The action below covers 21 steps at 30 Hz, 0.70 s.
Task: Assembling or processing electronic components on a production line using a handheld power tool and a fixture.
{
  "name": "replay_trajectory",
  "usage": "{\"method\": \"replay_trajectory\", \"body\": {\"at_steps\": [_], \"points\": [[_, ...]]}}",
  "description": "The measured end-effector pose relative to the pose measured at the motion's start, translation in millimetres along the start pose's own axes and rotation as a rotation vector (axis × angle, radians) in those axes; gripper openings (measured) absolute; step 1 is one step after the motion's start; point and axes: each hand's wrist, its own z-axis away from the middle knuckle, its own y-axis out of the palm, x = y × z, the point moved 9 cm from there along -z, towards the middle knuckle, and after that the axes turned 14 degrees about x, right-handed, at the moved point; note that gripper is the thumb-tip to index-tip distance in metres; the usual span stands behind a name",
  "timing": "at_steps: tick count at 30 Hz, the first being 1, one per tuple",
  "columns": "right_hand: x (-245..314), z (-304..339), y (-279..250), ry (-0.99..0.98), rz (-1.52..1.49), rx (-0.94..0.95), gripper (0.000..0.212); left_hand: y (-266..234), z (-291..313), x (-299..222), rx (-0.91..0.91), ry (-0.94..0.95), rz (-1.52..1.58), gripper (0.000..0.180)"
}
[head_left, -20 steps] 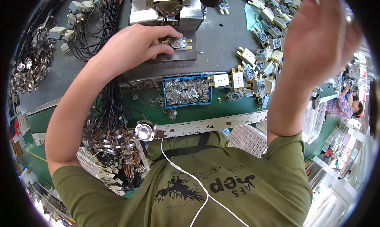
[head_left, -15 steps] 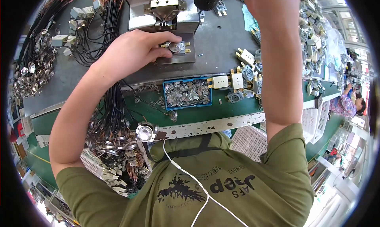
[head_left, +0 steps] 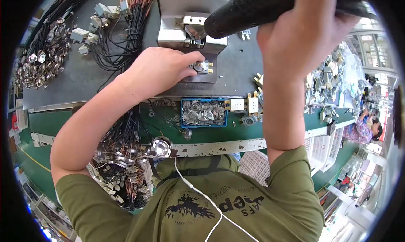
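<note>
My left hand (head_left: 162,71) pinches a small round metal switch part (head_left: 202,67) with brass tabs, between thumb and forefinger. The part rests on a flat steel plate (head_left: 206,79) at the foot of a hand press (head_left: 181,1). Just above it hangs the press head (head_left: 195,20), apart from the part as far as I can see. Up at the right, my right hand (head_left: 291,46) is closed round a thick black lever handle (head_left: 242,15) that slopes across the front of the press. Some of its fingers are hidden behind the lever and the wrist.
A blue tray (head_left: 204,126) of small metal pieces stands nearer me, beside white ceramic switch blocks (head_left: 237,105). Bundled black wires (head_left: 130,52) and metal cups (head_left: 44,58) lie left. More switch parts (head_left: 325,75) heap at right. A co-worker (head_left: 360,128) sits far right.
The black lever has come down across the press, and my right hand on it has come into view. My left hand still holds the switch part. The whole view has shifted a little.
</note>
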Motion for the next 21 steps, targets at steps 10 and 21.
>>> {"method": "replay_trajectory", "body": {"at_steps": [10,21], "points": [[-19.3,13.0,11.0,0.121,-0.059,-0.074,0.015,2.9,-2.5,0.4,0.097,-0.047,0.028,0.036],[-25.4,1.7,20.6,-0.298,-0.597,0.117,0.015,2.4,-3.9,-1.6,0.091,-0.038,0.026,0.032]]}}
